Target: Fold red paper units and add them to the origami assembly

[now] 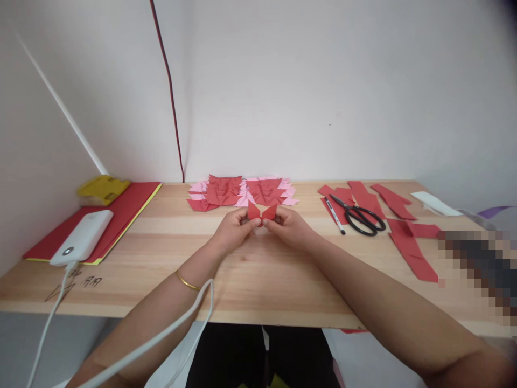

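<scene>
Both hands meet over the middle of the wooden table. My left hand and my right hand pinch a small folded red paper piece between their fingertips, its two points sticking up. A thin gold bangle circles my left wrist. Just behind the hands lies a spread pile of folded red and pink paper pieces.
Black scissors and a pen lie on red paper strips at the right. At the left, a white power bank with a cable rests on red sheets, a yellow object behind. A pixelated patch covers the right edge.
</scene>
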Motion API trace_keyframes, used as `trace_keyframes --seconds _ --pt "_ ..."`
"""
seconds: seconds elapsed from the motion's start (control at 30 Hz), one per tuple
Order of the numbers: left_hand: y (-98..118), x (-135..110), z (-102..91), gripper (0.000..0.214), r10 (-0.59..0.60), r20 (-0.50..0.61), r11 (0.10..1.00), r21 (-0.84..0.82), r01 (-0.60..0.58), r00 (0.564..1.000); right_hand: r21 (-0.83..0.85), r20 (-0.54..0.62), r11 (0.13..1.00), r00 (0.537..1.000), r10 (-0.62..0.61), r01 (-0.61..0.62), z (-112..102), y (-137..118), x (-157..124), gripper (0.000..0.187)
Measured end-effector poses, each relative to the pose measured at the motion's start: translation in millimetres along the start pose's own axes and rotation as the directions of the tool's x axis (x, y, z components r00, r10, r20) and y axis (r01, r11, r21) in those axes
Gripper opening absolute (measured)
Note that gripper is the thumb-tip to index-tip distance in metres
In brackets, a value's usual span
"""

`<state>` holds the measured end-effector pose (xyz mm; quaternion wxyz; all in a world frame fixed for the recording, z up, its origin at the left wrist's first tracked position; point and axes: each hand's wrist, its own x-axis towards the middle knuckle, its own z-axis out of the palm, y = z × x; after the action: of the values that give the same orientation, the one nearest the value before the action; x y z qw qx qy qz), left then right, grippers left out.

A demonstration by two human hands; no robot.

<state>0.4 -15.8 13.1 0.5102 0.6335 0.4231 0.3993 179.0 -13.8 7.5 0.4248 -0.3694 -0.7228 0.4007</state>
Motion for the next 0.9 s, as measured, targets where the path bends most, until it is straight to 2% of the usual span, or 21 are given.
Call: trace_keyframes --seconds 0.2,0.57,0.9 --pt "-1 -1 -2.6 0.023 0.017 -0.041 1.0 0.012 -0.016 0.999 -0.012 -0.003 0.999 0.999 0.05 -0.05 1 -5 -2 0.011" --pt "1 -2 -3.6 0.019 0.07 0.048 0.996 -0.059 -0.067 0.996 0.031 0.058 0.998 0.997 -0.053 0.051 -2 -11 -2 0.012" --pt "-3 0 0.4 0.023 0.003 -0.029 0.998 -0.069 -0.005 1.0 -0.01 0.012 1.0 1.0 0.018 -0.018 0 -1 -1 0.01"
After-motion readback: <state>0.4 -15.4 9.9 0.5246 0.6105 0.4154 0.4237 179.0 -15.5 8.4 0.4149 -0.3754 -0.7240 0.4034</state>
